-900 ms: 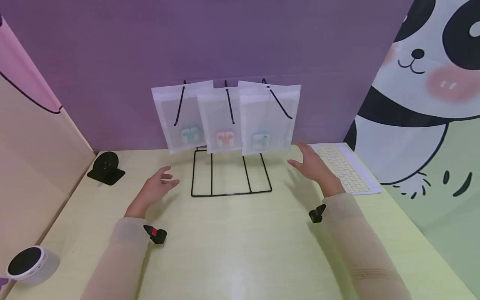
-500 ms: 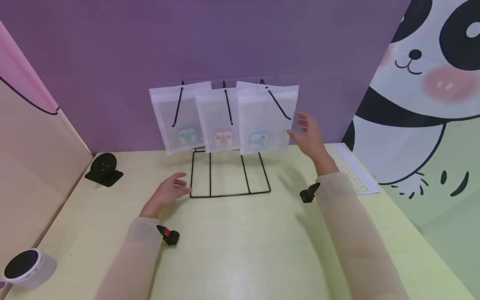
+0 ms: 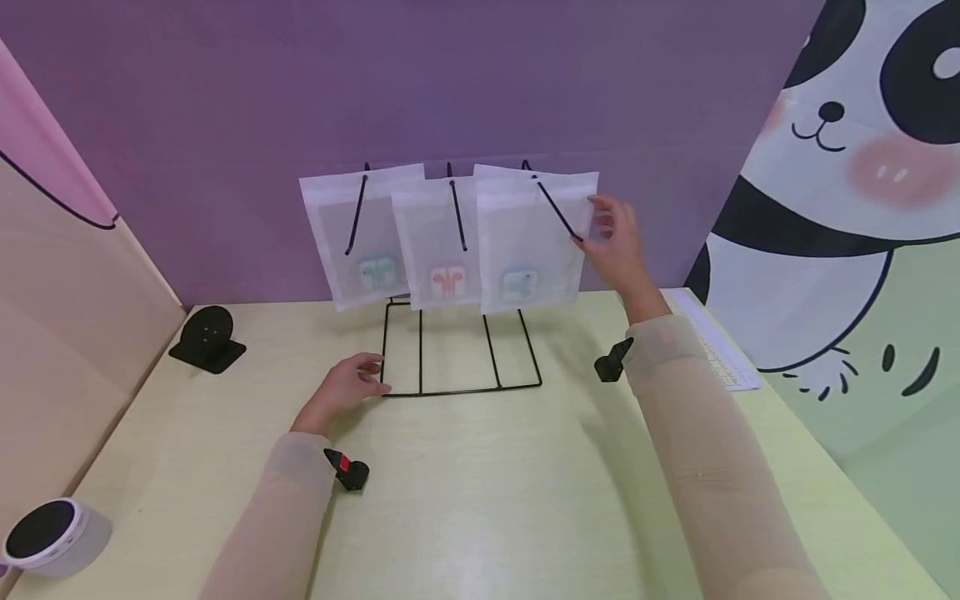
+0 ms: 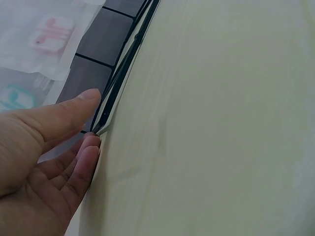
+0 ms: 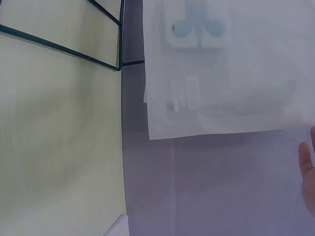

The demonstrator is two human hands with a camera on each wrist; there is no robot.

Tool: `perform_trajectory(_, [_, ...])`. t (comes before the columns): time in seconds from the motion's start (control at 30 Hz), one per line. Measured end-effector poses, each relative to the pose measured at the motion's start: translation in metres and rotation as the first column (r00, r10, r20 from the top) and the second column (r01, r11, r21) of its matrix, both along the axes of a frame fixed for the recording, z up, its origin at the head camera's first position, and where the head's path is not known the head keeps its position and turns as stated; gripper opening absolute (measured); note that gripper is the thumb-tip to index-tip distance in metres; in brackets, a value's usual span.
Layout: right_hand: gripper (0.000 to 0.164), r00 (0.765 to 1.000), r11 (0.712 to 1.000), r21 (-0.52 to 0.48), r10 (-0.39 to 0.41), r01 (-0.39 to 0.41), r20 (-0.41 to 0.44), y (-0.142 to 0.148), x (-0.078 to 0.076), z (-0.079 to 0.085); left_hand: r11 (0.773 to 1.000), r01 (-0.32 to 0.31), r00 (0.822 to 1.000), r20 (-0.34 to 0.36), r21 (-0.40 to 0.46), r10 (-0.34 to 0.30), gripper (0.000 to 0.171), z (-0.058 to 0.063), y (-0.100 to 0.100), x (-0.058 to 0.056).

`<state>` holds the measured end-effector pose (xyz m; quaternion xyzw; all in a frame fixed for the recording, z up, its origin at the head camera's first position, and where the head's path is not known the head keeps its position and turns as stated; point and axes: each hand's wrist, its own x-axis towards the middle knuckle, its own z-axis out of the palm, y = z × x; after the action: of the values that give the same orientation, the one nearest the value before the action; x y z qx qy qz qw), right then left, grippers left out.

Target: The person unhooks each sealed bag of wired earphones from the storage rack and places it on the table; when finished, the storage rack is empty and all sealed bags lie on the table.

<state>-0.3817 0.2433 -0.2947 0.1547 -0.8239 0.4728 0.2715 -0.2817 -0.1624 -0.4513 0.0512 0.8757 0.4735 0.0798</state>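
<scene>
Three frosted white bags hang side by side on the hooks of a black wire display rack point(image 3: 461, 392). Wired earphones in a small case show through each: teal in the left bag point(image 3: 337, 225), pink in the middle bag point(image 3: 431, 225), pale blue in the right bag point(image 3: 513, 229). My left hand point(image 3: 345, 392) is at the rack base's front left corner, fingertips against the wire, thumb apart above it in the left wrist view. My right hand point(image 3: 618, 250) has its spread thumb and fingers at the right bag's side edge, thumb beside the hook tip.
A white keyboard point(image 3: 720, 354) lies at the right, partly behind my right forearm. At the back left stands a black folding stand point(image 3: 208, 333). A round white speaker point(image 3: 63, 542) sits front left. A purple backdrop point(image 3: 225, 150) rises behind the table.
My left hand has moved right, up to the rack's corner. My right hand has risen from beside the keyboard to the right bag's edge. The bags hang as before.
</scene>
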Motion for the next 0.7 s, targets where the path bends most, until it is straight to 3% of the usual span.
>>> perform_trajectory(0.37, [0.048, 1.000, 0.998, -0.053, -0.029, 0.029, 0.001, -0.002, -0.006, 0.006, 1.000, -0.028, 0.999, 0.044, -0.008, 0.028, 0.051, 0.001, 0.003, -0.001])
perform_trajectory(0.57, [0.045, 0.999, 0.998, -0.052, -0.045, 0.044, -0.022, -0.007, -0.005, 0.008, 0.999, -0.029, 0.999, 0.026, -0.016, 0.030, 0.051, 0.001, 0.003, 0.002])
perform_trajectory(0.7, [0.044, 0.998, 0.998, -0.039, -0.056, 0.057, 0.013, -0.012, -0.003, 0.010, 0.999, -0.037, 0.999, 0.034, -0.023, 0.038, 0.052, -0.002, 0.003, 0.000])
